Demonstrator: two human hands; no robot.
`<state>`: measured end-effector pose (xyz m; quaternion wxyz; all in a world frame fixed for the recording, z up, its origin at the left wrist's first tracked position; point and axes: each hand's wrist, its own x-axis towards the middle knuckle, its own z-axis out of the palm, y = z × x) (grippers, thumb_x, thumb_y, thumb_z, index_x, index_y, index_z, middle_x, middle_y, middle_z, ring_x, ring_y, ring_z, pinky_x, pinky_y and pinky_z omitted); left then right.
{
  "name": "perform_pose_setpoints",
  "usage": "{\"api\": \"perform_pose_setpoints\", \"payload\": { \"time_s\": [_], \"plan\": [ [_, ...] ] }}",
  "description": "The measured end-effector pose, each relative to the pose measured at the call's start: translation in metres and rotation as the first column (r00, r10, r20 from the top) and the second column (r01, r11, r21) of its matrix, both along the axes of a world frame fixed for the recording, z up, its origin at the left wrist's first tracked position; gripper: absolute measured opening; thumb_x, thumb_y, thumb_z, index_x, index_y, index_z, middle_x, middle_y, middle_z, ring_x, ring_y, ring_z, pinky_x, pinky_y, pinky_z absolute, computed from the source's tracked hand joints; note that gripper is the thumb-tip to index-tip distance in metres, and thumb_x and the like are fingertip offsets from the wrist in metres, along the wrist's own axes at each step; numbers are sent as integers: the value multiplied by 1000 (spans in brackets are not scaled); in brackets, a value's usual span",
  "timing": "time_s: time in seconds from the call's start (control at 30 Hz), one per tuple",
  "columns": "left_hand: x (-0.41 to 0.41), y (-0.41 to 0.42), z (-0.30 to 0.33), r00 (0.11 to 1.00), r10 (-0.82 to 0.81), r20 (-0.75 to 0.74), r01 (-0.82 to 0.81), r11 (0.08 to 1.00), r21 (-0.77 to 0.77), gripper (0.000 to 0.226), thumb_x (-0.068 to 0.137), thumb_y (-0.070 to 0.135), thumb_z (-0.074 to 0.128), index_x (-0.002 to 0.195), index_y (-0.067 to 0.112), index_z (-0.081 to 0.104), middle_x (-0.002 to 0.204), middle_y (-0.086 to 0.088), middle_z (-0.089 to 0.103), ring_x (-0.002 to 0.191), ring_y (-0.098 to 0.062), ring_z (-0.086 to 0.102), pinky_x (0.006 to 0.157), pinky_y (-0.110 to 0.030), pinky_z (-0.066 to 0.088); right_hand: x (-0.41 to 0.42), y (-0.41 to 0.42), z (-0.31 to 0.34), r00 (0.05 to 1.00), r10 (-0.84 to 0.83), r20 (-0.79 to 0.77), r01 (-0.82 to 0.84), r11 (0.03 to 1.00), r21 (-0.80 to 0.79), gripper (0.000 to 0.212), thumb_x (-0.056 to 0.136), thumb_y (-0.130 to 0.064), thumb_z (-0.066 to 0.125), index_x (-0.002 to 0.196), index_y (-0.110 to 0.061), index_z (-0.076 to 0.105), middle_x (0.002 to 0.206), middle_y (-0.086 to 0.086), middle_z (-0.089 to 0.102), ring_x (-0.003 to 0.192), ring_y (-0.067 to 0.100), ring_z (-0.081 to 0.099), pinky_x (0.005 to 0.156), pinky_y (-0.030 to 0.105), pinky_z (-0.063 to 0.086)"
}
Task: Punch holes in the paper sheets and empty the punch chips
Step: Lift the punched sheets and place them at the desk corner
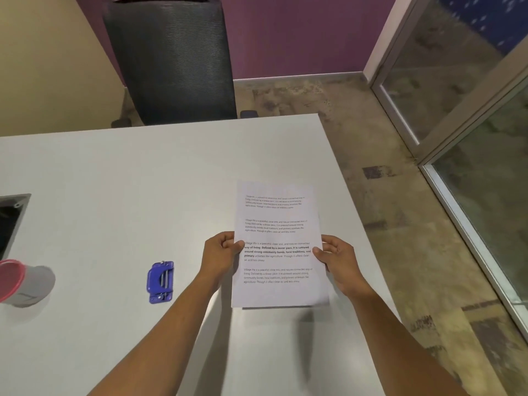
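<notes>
While gripped at both long edges, paper sheets (278, 247) held printed side up just above the worktop (114, 178), near its right edge. Left hand (221, 251) pinching the left margin about mid-height, thumb on top, fingers underneath. Right hand (333, 254) pinching the right margin the same way. Bottom edge hovering over its own shadow — likely lifted, not lying flat, though contact at the near edge hard to rule out.

Handling, judged: light, thin, floppy stack; sags if held by one corner, fans apart if grip loosens, creases easily. Sheet count not readable. Best taken at opposite margins as now, then squared by tapping an edge on the worktop before feeding.

Blue hole punch (160, 282) sitting on the worktop well to the left of the sheets, untouched. Probably small, rigid, metal-and-plastic, heavier than the paper; lever to be pressed from above, base steadied with the other hand. Chip tray likely underneath — not visible.

Grey cup with red rim (24, 282) lying on its side at far left, possibly for chips. Dark cutout (11, 221) in the worktop at the left edge. Office chair (171, 58) behind.

No holes visible in the sheets yet.
</notes>
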<state>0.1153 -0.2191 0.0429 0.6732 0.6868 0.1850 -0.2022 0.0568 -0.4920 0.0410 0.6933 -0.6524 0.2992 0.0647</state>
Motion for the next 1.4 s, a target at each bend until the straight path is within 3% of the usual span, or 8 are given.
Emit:
{"api": "perform_pose_setpoints", "payload": {
  "time_s": [0.13, 0.27, 0.47, 0.7, 0.97, 1.1, 1.3, 1.4],
  "plan": [
    [27, -38, -3, 1000, 11, 8, -11, 1000, 11, 9, 86, 4, 69, 91, 11, 71, 83, -14, 61, 77, -23, 69, 83, -35, 59, 31, -37, -6, 1000, 3, -15, -4, 999, -49, 32, 87, -1, 69, 119, -9, 65, 110, 12, 74, 101, 30, 71, 91, 46, 58],
    [62, -69, -6, 1000, 10, 15, -10, 998, 63, 7, 86, 4, 69, 91, 9, 71, 85, -18, 67, 76, -22, 69, 75, -34, 58, 71, -65, -14, 1000, -12, 5, 12, 998, -64, 32, 86, 7, 67, 117, -1, 65, 109, 20, 72, 102, 36, 70, 95, 49, 55],
    [129, -106, -23, 999, -13, 52, 4, 986, 168, 5, 84, 6, 70, 87, 9, 72, 66, 3, 70, 55, -6, 62, 63, -26, 47, 142, -95, -28, 999, -35, 11, 36, 993, -117, 29, 86, 12, 64, 113, 2, 65, 103, 21, 73, 88, 30, 69, 86, 39, 57],
    [210, -139, -50, 995, -57, 80, 34, 961, 273, 13, 82, 8, 72, 84, -4, 67, 71, -9, 62, 64, -21, 54, 70, -34, 48, 222, -125, -46, 998, -47, 29, 51, 990, -132, 26, 87, 12, 63, 110, -1, 64, 100, 15, 72, 85, 26, 69, 73, 24, 57],
    [281, -171, -82, 986, -98, 137, 24, 885, 464, 11, 79, 13, 76, 80, 4, 69, 76, -9, 71, 71, -20, 65, 71, -28, 53, 294, -147, -76, 995, -97, 0, 96, 974, -203, 22, 86, 8, 66, 105, -4, 66, 100, 16, 74, 91, 34, 72, 86, 46, 59],
    [307, -183, -88, 974, -145, 174, 33, 851, 524, 13, 79, 14, 76, 70, 17, 66, 66, 5, 66, 63, -12, 62, 61, -20, 49, 322, -153, -85, 994, -102, 25, 105, 945, -311, 18, 86, 4, 68, 100, -8, 67, 98, 12, 75, 81, 24, 72, 79, 38, 60],
    [319, -189, -92, 937, -236, 257, 28, 785, 619, 6, 78, 11, 69, 83, 6, 69, 77, -7, 73, 74, -26, 68, 69, -35, 57, 341, -152, -95, 996, -74, 60, 93, 867, -490, 30, 83, 2, 70, 112, -4, 69, 98, 11, 76, 85, 24, 73, 82, 40, 60],
    [316, -190, -95, 926, -247, 285, 5, 764, 646, 13, 79, 11, 69, 92, 6, 67, 75, -3, 69, 73, -25, 64, 65, -30, 49, 337, -148, -98, 993, -54, 102, 104, 802, -589, 31, 81, 3, 71, 111, -1, 70, 91, 14, 75, 82, 31, 71, 81, 44, 60]
  ]
}}
